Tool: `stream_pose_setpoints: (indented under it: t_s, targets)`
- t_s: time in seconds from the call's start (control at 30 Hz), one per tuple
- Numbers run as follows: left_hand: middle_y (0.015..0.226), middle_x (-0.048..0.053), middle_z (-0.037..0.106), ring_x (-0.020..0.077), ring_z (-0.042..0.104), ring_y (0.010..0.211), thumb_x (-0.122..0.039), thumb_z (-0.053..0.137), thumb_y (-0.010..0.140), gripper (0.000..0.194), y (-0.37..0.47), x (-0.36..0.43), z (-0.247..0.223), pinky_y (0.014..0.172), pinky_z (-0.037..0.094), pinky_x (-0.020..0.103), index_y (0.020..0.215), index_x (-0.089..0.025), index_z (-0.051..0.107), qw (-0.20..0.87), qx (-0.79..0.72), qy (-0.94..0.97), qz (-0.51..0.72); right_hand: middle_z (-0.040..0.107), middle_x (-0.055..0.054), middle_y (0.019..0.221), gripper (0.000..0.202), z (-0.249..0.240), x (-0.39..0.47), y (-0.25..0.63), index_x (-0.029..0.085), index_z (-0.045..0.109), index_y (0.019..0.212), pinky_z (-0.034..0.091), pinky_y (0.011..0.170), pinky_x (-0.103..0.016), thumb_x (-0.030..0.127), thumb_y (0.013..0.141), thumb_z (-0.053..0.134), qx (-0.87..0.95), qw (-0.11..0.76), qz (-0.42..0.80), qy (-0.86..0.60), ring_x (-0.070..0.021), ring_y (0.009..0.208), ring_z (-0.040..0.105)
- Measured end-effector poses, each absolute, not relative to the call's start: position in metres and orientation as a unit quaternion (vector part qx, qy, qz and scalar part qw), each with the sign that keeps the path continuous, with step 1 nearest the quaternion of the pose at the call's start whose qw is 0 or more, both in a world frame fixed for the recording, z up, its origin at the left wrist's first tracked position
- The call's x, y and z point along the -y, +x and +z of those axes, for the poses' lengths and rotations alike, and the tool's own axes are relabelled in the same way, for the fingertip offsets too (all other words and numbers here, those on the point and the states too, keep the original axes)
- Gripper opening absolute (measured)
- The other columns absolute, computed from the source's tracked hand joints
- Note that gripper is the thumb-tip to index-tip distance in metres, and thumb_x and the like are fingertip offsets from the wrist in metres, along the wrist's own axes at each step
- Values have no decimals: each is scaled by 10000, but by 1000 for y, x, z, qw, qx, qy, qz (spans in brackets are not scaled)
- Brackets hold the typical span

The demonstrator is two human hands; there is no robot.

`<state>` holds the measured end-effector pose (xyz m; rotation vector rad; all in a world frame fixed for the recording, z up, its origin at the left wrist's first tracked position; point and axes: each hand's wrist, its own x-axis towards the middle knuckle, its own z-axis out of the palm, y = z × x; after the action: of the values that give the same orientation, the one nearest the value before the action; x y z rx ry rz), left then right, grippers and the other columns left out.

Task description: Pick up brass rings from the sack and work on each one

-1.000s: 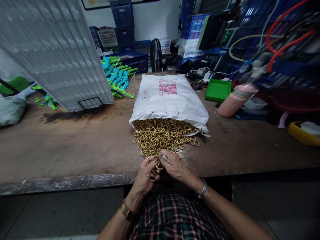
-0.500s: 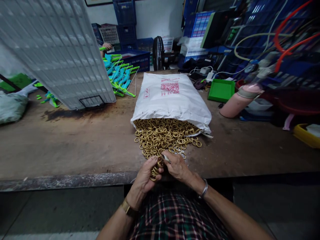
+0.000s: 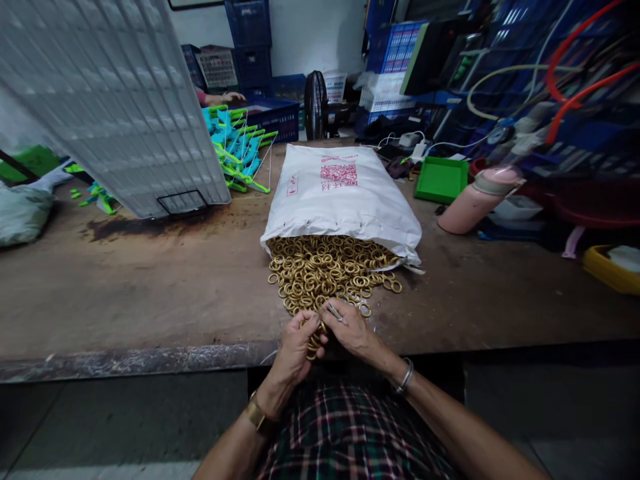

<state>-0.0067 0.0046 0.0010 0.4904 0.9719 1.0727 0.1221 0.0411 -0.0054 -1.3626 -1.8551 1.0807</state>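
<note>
Left hand: curled round several gold-coloured rings
Right hand: closed on a slim grey tool, beside the left
Loose rings: from the white printed sack towards both hands, neither clearly nearer

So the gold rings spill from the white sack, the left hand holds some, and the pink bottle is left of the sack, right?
Not quite: the pink bottle is right of the white sack, as the head view shows. The gold rings do spill from it, and the left hand holds some.
</note>
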Motion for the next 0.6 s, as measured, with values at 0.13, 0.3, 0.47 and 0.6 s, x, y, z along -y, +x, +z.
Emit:
stream_pose_setpoints:
  t_s: [0.13, 0.3, 0.47, 0.6]
  targets:
    - [578, -35, 517, 65, 482, 474, -395, 634, 717, 269, -5, -2, -3, 352, 367, 129, 762, -159, 513, 708, -442, 253, 489, 431, 54, 590, 251, -6, -41, 123, 182, 473, 653, 298, 537, -213, 343, 836, 417, 696, 283, 405, -521, -87, 565, 401]
    - [581, -35, 525, 69, 490, 480, -371, 631, 723, 244, -5, -1, -6, 355, 379, 134, 775, -161, 519, 703, -440, 261, 494, 436, 54, 599, 238, -4, -40, 121, 183, 475, 655, 303, 548, -210, 332, 831, 417, 682, 289, 420, -523, -90, 586, 413]
    - [616, -28, 539, 65, 492, 494, -357, 640, 717, 245, -6, 0, -2, 358, 379, 131, 793, -154, 526, 704, -440, 254, 497, 486, 40, 625, 229, 0, -41, 123, 183, 495, 690, 332, 571, -214, 323, 836, 387, 657, 303, 449, -525, -101, 606, 451]
    - [573, -33, 542, 65, 481, 468, -376, 640, 713, 263, -6, 0, 0, 359, 375, 134, 789, -159, 512, 697, -450, 247, 501, 490, 28, 615, 198, -4, -38, 128, 190, 496, 720, 305, 559, -218, 261, 840, 355, 708, 271, 371, -536, -107, 572, 439]
